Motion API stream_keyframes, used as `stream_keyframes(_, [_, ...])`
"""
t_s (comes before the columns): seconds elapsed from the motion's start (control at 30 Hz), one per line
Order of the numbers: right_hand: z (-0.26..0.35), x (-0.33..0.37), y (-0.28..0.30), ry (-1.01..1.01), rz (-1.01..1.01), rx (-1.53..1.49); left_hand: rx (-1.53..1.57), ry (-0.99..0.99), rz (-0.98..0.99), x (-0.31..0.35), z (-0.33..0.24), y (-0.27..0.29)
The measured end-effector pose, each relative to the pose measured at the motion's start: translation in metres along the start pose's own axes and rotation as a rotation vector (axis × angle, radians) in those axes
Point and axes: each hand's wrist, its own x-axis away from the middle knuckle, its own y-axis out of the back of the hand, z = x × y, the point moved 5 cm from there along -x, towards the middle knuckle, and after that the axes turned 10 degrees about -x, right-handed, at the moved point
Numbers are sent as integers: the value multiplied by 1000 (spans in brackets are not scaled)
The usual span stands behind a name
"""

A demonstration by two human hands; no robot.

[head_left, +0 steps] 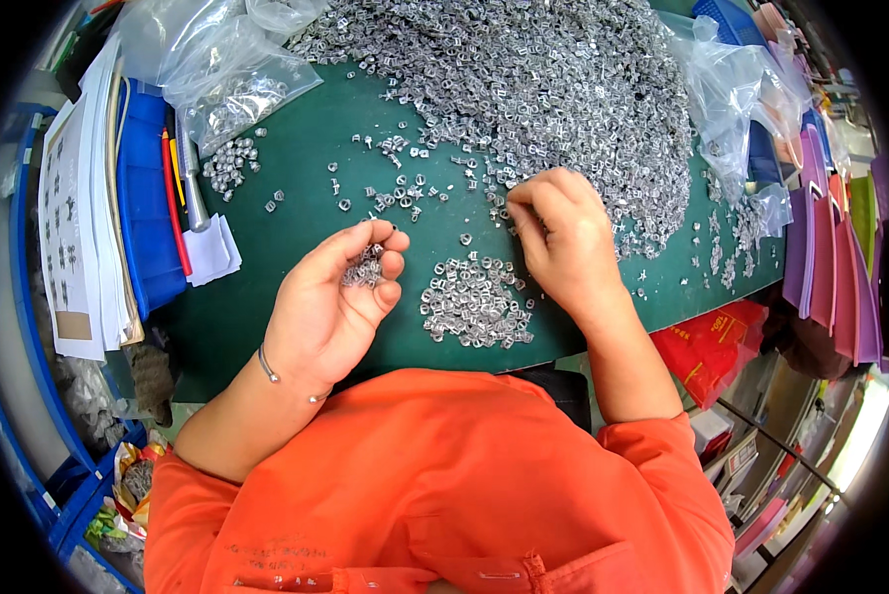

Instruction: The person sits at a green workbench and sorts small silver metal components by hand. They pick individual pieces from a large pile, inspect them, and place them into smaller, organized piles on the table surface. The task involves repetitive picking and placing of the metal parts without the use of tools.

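My left hand (325,302) is turned palm up, its fingers curled round a small clump of silver metal parts (364,269). My right hand (571,243) is closed in a pinch at the near edge of a large heap of the same small metal parts (553,89); whatever lies between its fingertips is hidden. Between my hands, closer to me, a smaller pile of loose metal parts (477,305) rests on the green tabletop (296,129). Stray metal parts (410,190) are scattered beyond my left fingertips.
A clear plastic bag of parts (241,94) lies at the far left, with a little group of roundish parts (230,166) beside it. Left stand a blue bin (147,233), a red pencil (175,213) and papers (78,228). Plastic bags (727,89) and coloured folders (836,262) line the right.
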Motion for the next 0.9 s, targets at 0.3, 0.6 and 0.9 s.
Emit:
stream_keyframes(0.3, [3, -19, -13, 51, 104, 43, -68, 40, 57, -1, 3, -7])
stream_keyframes(0.6, [-5, -20, -2, -115, 8, -108, -55, 50, 74, -2, 2, -6])
stream_keyframes(0.9, [3, -25, -16, 40, 96, 74, -60, 72, 113, -4, 5, -7])
